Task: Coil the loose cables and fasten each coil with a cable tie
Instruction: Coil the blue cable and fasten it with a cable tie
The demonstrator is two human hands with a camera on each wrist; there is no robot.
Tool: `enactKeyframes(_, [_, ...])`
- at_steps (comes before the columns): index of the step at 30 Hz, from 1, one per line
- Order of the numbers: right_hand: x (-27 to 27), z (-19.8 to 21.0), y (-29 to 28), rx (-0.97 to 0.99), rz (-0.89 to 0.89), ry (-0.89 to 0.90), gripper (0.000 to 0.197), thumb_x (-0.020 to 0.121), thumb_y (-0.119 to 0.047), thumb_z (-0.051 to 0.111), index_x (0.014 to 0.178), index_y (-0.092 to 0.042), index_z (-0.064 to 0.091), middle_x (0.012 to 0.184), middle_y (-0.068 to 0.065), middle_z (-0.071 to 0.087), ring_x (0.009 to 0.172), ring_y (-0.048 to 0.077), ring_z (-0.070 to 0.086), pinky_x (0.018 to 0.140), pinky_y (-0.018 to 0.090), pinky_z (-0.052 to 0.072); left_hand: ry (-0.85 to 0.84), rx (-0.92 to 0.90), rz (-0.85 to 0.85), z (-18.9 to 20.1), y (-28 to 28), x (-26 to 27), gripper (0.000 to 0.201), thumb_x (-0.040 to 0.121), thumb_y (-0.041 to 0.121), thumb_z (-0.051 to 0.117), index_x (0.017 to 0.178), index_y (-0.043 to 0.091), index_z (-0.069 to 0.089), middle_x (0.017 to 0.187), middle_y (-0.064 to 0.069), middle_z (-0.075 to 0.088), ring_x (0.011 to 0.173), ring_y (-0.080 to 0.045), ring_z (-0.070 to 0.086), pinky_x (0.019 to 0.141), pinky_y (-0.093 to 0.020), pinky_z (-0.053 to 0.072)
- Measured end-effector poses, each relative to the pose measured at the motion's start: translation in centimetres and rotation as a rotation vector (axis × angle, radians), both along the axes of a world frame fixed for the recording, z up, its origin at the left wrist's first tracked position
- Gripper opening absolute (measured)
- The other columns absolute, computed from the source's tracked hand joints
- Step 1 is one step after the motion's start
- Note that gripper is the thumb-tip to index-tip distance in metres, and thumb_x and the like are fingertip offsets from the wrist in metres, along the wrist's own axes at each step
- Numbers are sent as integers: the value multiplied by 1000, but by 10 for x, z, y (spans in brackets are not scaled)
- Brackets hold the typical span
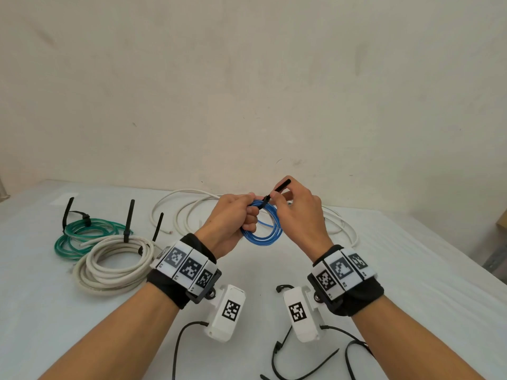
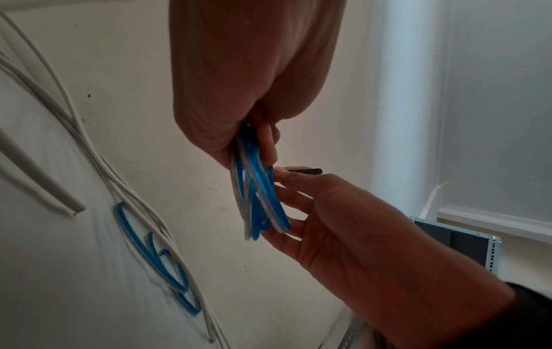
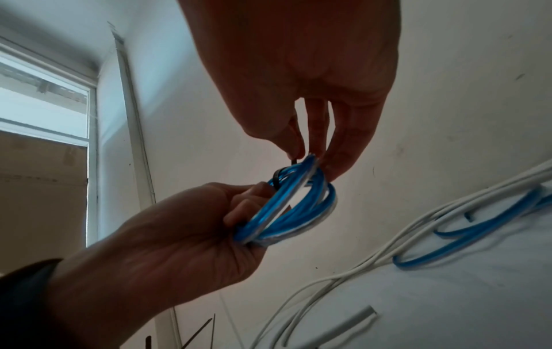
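My left hand [image 1: 241,215] grips a small coil of blue cable [image 1: 264,226] above the table, fingers curled round its strands [image 3: 278,212]. A black cable tie [image 1: 277,192] is looped round the top of the coil. My right hand [image 1: 290,204] pinches the tie's free end between thumb and forefinger, the tail pointing up and right. In the left wrist view the blue coil [image 2: 256,193] hangs edge-on from my left hand [image 2: 251,132], and the tie's tip [image 2: 307,170] pokes out past my right fingers [image 2: 301,189].
A green coil [image 1: 82,234] and a thick white coil [image 1: 115,264], each with black ties sticking up, lie at the left. A loose white cable [image 1: 189,207] sprawls behind my hands, with another blue cable [image 3: 477,233] across it. Spare black ties [image 1: 301,363] lie near the front edge.
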State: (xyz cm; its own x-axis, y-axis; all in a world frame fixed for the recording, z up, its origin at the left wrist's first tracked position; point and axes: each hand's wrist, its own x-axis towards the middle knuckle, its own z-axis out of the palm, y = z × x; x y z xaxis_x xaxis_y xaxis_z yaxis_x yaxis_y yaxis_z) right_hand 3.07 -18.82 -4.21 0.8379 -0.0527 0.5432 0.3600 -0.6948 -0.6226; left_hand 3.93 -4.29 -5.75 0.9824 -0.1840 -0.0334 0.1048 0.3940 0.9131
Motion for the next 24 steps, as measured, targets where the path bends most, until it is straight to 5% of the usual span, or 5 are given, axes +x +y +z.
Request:
enactKeyframes(3, [3,-2,0,-60,9,-5,10,101,-21,57,91,-23,58,87,-7,71,91,19,66,77,36,49,-4,0,28,-5,0,2,36,113,17,38,116,-4,67,57,6,38,50,-7,27,44,-18,28])
enactKeyframes(7, [4,5,-2,-193,54,11,10,101,-14,54,93,-19,56,85,-1,69,81,25,62,75,45,53,-35,26,44,-8,-1,4,40,114,21,35,119,-4,67,59,5,39,51,-7,28,46,-19,30])
enactKeyframes(14, [4,13,-2,-356,91,-2,9,103,-10,50,96,-16,52,80,6,63,70,28,50,67,46,48,-109,136,53,-8,1,2,40,113,26,39,113,0,69,60,3,41,51,-8,29,46,-19,30])
enactKeyframes(19, [3,11,-2,-337,107,24,9,101,-7,48,96,-14,50,72,8,58,67,30,47,64,46,45,-191,229,39,-6,2,-1,27,101,27,66,96,1,75,58,6,40,51,-10,28,47,-20,30])
enactKeyframes(24, [0,6,-2,-289,100,68,11,103,-7,44,96,-15,47,77,10,64,65,29,52,57,41,43,-196,312,117,-8,2,3,23,103,22,64,95,3,75,63,2,47,49,-9,33,47,-19,36])
